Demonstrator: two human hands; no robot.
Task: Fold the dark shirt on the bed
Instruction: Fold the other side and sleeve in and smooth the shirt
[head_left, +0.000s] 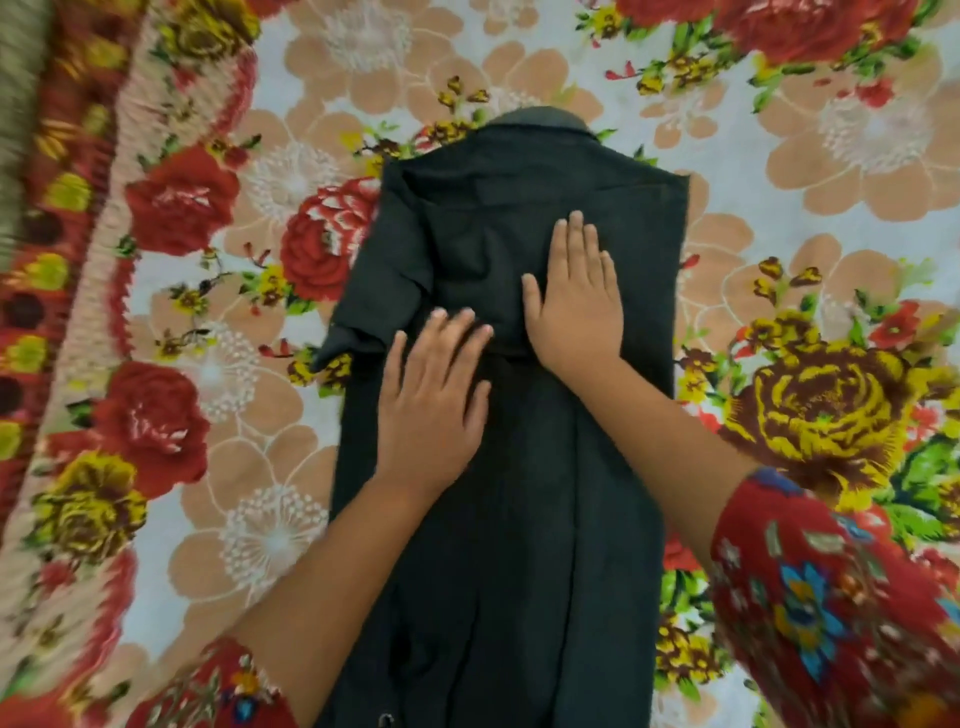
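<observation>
The dark shirt lies flat on the bed, collar at the far end, hem toward me. Both sides are folded inward, so it forms a long narrow strip. A short sleeve sticks out at its left edge. My left hand lies palm down on the shirt's middle left, fingers apart. A little farther up and to the right, my right hand presses flat on the folded cloth. Neither hand grips any fabric.
The floral bedspread with red and yellow roses covers the bed all around the shirt. Its red patterned border runs along the left. My red floral sleeves show at the bottom corners.
</observation>
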